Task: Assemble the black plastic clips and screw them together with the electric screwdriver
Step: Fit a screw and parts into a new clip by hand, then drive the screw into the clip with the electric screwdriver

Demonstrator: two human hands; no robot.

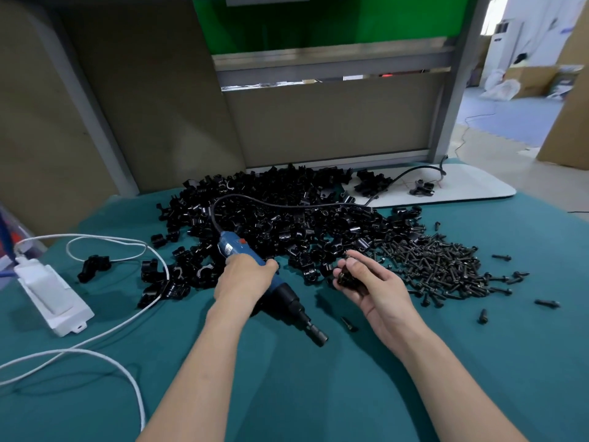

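My left hand (243,275) grips the blue and black electric screwdriver (283,298), which lies low over the teal cloth with its black tip pointing to the lower right. My right hand (366,279) holds a black plastic clip (347,280) in curled fingers, just right of the screwdriver's body. A large heap of black clips (280,218) lies behind both hands. A pile of black screws (436,266) spreads out to the right of my right hand. One loose screw (349,323) lies on the cloth below the held clip.
A white power adapter (52,298) with white cable (105,339) lies at the left, next to a lone black clip (94,266). A white board (462,186) holding a few clips sits at the back right. The screwdriver's black cord (287,204) runs over the heap. A panel wall stands behind.
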